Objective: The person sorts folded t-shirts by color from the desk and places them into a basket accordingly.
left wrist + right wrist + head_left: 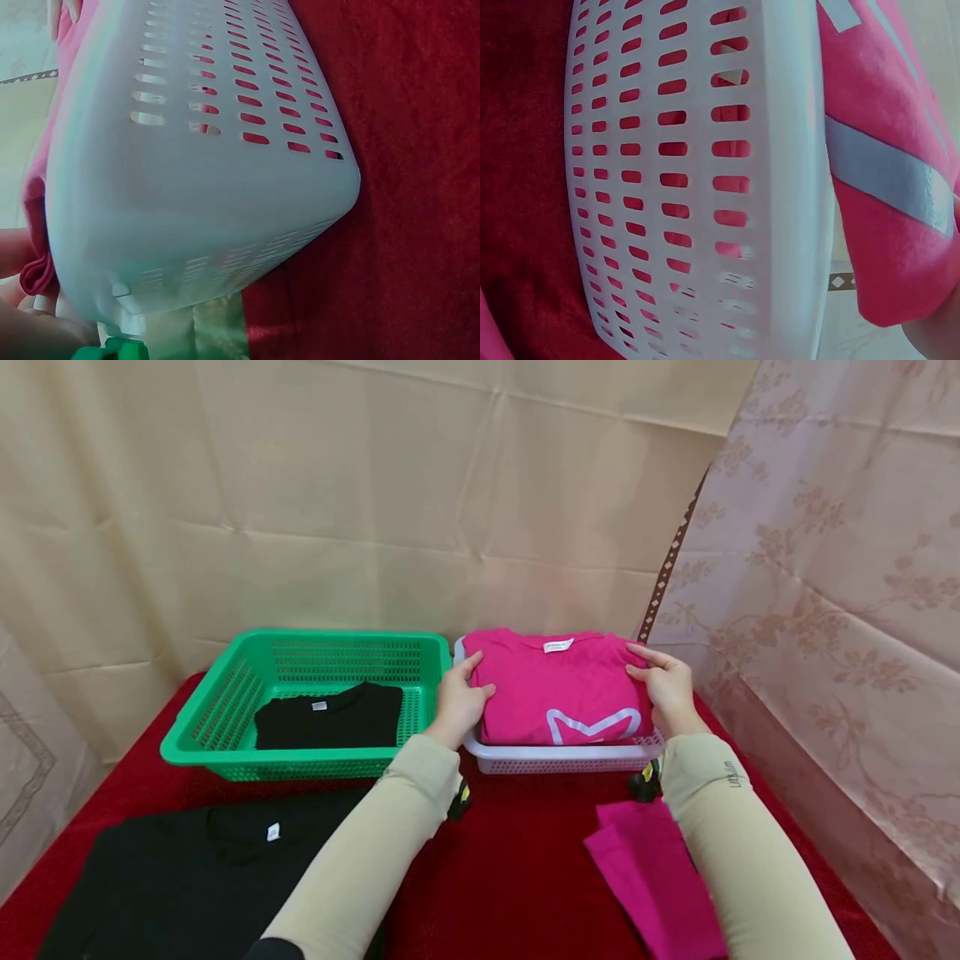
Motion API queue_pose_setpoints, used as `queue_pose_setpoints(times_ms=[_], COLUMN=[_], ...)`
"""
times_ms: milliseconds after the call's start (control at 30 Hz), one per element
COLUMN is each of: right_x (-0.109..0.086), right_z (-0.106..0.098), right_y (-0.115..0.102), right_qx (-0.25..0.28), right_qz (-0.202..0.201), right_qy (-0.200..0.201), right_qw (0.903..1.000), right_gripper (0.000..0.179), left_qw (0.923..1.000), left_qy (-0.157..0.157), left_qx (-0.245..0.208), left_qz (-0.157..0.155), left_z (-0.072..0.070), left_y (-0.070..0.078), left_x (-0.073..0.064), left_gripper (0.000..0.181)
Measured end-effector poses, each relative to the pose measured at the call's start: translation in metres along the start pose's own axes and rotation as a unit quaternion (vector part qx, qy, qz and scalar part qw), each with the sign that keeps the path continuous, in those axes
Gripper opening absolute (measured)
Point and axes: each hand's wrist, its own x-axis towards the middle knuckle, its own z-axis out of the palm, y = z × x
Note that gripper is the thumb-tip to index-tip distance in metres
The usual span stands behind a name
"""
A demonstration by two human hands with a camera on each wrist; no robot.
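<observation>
A folded pink T-shirt (543, 685) with a white neck label and a pale printed outline is held level over a white basket (562, 763). My left hand (459, 700) grips its left edge, thumb on top. At the right edge, my right hand (670, 689) pinches the cloth between thumb and fingers. From the left wrist, the shirt's rolled edge (37, 274) shows between the fingers beside the basket's corner. In the right wrist view, a shirt corner (896, 270) hangs just outside the basket rim (795, 187); most of that hand is out of frame.
Left of the white basket stands a green basket (300, 763) holding a folded black T-shirt (330, 722). Another black T-shirt (172, 877) lies spread at front left. Pink cloth (652, 868) lies under my right forearm on the red tabletop (517, 860). Curtains (337, 485) hang behind.
</observation>
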Motion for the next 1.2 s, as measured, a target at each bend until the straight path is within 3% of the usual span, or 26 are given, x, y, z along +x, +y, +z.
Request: queue_pose_setpoints(times_ms=[133,233,333,467,633,833,1000,1200], right_x=[0.002,0.002,0.002,0.000,-0.003,-0.012,-0.024,-0.039], right_z=[0.000,-0.002,-0.006,-0.010,-0.010,-0.013,-0.017,-0.025], right_y=[0.005,0.011,0.016,0.019,0.018,0.017,0.018,0.019], right_qx=[-0.008,-0.060,-0.138,-0.172,-0.143,-0.076,-0.006,0.002], right_qz=[-0.008,-0.030,-0.063,-0.081,-0.067,-0.069,-0.084,-0.100], right_qy=[0.013,0.027,0.039,0.040,0.030,-0.011,-0.058,-0.073], right_qw=[0.9999,0.9974,0.9877,0.9810,0.9870,0.9947,0.9948,0.9923], right_gripper=[0.047,0.046,0.044,0.044,0.046,0.048,0.053,0.056], left_qw=[0.9999,0.9985,0.9959,0.9961,0.9981,0.9997,0.9966,0.9921], left_qy=[0.000,0.018,0.029,0.027,0.014,-0.017,-0.058,-0.088], left_qx=[0.013,0.052,0.084,0.080,0.055,0.008,-0.058,-0.090], left_qz=[-0.004,-0.008,-0.017,-0.026,-0.022,-0.015,-0.014,0.001], left_z=[0.000,-0.001,-0.002,-0.003,-0.004,-0.004,-0.007,-0.008], left_y=[0.000,0.001,0.002,0.004,0.005,0.006,0.012,0.021], left_x=[0.000,0.000,-0.001,-0.004,-0.007,-0.013,-0.031,-0.052], left_gripper=[0.061,0.060,0.059,0.058,0.058,0.056,0.054,0.051])
